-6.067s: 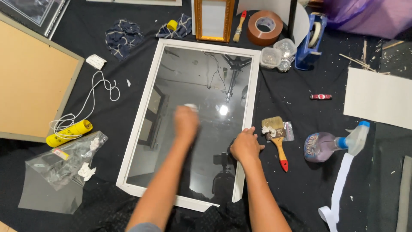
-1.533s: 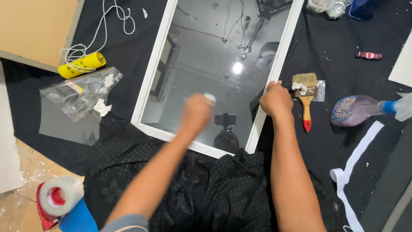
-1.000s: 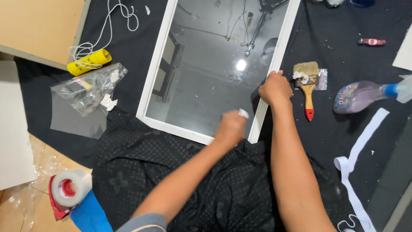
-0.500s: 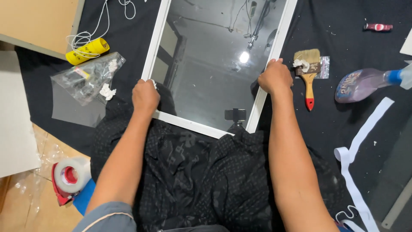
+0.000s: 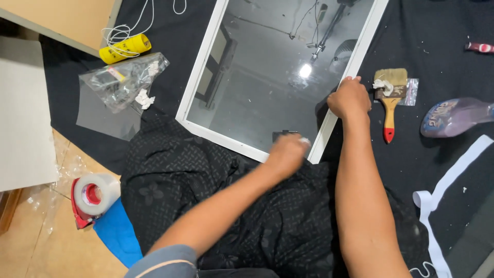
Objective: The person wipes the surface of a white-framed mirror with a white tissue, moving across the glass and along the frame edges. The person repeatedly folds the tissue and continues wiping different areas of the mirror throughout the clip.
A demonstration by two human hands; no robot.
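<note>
On black cloth, white-framed reflective glass panel [image 5: 267, 77]

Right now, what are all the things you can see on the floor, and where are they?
frame: 1, white with shiny glass, middle, on the black cloth
cloth: 1, black, spread under everything
brush: 1, wooden with a red tip, right of the frame
spray bottle: 1, clear purple, lying at the far right
ribbon: 1, white, lower right
plastic bag: 1, clear, left of the frame
yellow tube: 1, upper left, with white cord
tape roll: 1, whitish on a red holder, lower left
board: 1, pale, left edge
left hand: 1, at the frame's near edge, blurred
right hand: 1, on the frame's right side
</note>
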